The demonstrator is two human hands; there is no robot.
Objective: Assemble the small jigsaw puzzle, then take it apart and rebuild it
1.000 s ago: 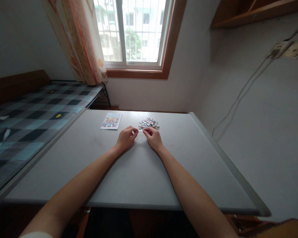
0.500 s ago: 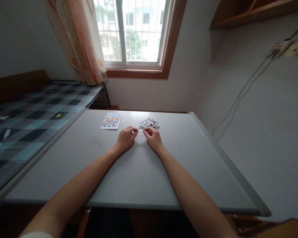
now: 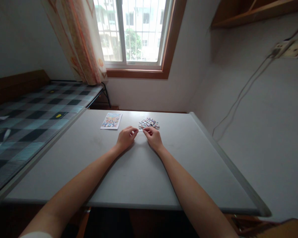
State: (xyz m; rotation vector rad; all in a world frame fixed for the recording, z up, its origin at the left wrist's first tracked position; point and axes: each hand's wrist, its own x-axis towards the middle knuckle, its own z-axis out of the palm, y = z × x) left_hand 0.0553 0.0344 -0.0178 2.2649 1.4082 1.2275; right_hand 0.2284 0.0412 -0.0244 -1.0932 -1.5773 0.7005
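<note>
A heap of small, many-coloured jigsaw pieces (image 3: 149,122) lies on the white table (image 3: 144,175). Just in front of the heap, my left hand (image 3: 126,136) is closed in a pinch, thumb against fingers. Facing it from the other side, my right hand (image 3: 153,137) pinches in the same way. In the narrow gap between the fingertips shows a pale jigsaw piece (image 3: 140,130), with both hands at its edges; its far details are too small to make out. Left of my hands lies a flat printed picture sheet (image 3: 111,121) with a colourful design and white border.
Along the left side of the table runs a bed with a checked cover (image 3: 39,112). A window (image 3: 139,36) with a patterned curtain (image 3: 83,43) is ahead. On the right wall hang a cable (image 3: 238,96) and a wooden shelf (image 3: 258,15).
</note>
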